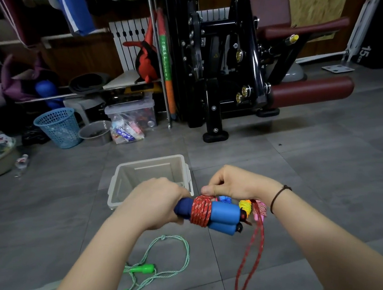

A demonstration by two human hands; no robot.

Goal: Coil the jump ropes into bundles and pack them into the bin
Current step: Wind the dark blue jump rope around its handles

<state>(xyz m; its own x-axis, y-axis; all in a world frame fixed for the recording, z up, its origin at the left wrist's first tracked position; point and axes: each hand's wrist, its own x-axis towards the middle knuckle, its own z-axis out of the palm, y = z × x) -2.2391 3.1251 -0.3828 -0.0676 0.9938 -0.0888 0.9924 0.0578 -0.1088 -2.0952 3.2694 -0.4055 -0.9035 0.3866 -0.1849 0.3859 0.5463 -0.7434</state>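
The left hand (152,200) is clamping its curled fingers around the outer ends of the two blue foam handles (223,215), which are lying side by side and pointing away from that grip toward the right hand (234,183). Just past the left fist, the red rope (200,209) is sitting in several tight turns around both handles, and the right hand is pinching the rope directly above those turns, thumb and fingertips pressed together on it. Below the right-hand pinch, a long doubled length of red rope (250,260) is hanging down toward the floor, so this bundle appears only partly wound. Under the right wrist, bits of yellow cord (244,204) and pink cord (261,207) are showing, though whether they are being held or are lying beyond the hand cannot be told. The bin (118,184) is standing on the floor just beyond the left hand, and what shows of its inside is looking empty. Beneath both grips, a green jump rope (144,268) is lying loose and uncoiled. By this view, nothing is packed yet: one rope is mid-wrap, and at least the green one is waiting.
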